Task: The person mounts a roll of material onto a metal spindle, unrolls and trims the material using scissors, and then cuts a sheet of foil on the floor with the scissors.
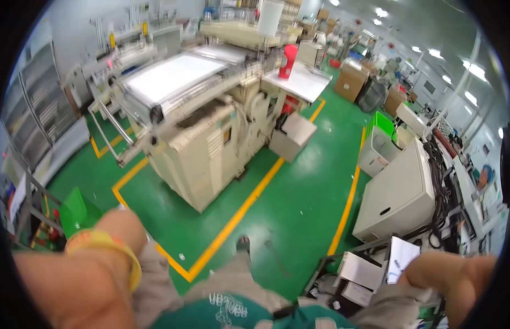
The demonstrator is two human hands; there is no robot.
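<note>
At the lower left, my left hand (123, 233) hangs in front of my grey trousers, with a yellow band (104, 245), like a tape roll, around the wrist. Its fingers are blurred and turned away, so their hold does not show. A green plastic bin (79, 211) appears just beyond that hand; I cannot tell whether they touch. On the lower right, my right hand (427, 270) is near a white sheet with dark marks (402, 259). Its fingers are hidden too. Beside the sheet sits an open white box (362, 271).
A large beige machine (205, 148) with a white bed stands ahead, a red object (288, 61) on its side table. Yellow lines (249, 203) mark the green floor. To the right are a white cabinet (395, 192), cables and green-topped bins (378, 142). A person (485, 176) is at far right.
</note>
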